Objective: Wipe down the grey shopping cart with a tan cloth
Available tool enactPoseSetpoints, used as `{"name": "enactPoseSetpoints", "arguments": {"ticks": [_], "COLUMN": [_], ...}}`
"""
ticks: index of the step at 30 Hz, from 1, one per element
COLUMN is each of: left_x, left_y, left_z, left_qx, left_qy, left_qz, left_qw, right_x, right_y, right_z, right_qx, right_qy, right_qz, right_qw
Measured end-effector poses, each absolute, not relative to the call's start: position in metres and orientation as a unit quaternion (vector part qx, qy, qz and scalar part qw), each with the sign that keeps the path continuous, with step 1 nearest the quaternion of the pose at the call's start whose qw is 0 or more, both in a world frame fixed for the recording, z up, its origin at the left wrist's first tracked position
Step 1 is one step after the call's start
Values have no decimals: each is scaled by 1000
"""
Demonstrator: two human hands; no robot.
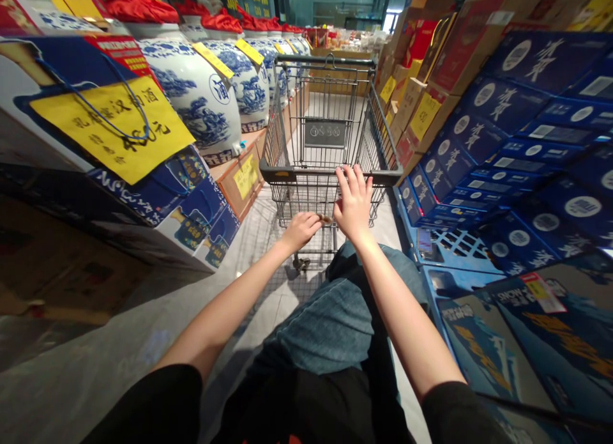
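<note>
black shirt [306, 402] is filling the lower edge, covering the waist and hiding part of the jeans [325, 322]. at left, a yellow sign [115, 131] is hanging over gift boxes [191, 230], apparently facing the aisle for easy reading. beyond, red cloths [138, 6] are covering the mouths of painted jars [205, 105], likely keeping dust out; the rear jars are overlapping and growing hard to count. the left hand [301, 231] is hovering below the handle [306, 175], fingers curling; a small brown blur [325, 219] is showing at its fingertips, and whether they are pinching it, i cannot tell. the shopping cart [324, 133] is standing ahead of the knees, between jars and boxes; its lower frame is partly disappearing behind arms and legs. the right hand [354, 201] is spreading its fingers over the handle, seemingly steadying it; its palm is facing away, unseen. at right, a pallet [460, 249] is holding blue boxes [488, 112] off the floor; a pixelated patch [424, 241] is obscuring one spot.
</note>
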State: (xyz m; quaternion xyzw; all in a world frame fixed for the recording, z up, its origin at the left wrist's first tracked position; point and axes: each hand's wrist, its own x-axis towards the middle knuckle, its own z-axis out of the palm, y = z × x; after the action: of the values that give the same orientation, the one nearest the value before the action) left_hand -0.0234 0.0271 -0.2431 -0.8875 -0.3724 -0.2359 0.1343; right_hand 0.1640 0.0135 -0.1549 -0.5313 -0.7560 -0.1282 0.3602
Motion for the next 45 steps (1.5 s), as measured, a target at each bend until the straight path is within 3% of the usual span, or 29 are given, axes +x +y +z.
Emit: {"name": "enactPoseSetpoints", "arguments": {"ticks": [8, 15, 23, 31, 38, 42, 45], "left_x": [-22, -4, -3, 9, 6, 5, 6], "left_y": [32, 31, 39, 37, 36, 28, 21], "left_z": [-209, -240, -208, -236, -217, -231, -228], "left_qx": [-863, -895, -868, -903, -887, -910, -890], "left_qy": [-370, -344, -335, -304, -313, -323, -349], "left_qz": [-294, -225, -288, -230, -254, -209, -276], "left_qw": [179, 171, 227, 197, 225, 155, 102], "right_x": [162, 160, 160, 168, 178, 190, 195], "right_y": [13, 11, 17, 17, 18, 11, 5], "right_z": [-153, -151, -157, -159, -164, -168, -170], "right_qx": [-541, -544, -532, -509, -419, -414, -452], "right_qy": [-757, -755, -755, -765, -758, -684, -614], "right_qz": [-119, -112, -94, -102, -47, -18, 60], "right_qw": [347, 349, 371, 381, 498, 601, 644]}}
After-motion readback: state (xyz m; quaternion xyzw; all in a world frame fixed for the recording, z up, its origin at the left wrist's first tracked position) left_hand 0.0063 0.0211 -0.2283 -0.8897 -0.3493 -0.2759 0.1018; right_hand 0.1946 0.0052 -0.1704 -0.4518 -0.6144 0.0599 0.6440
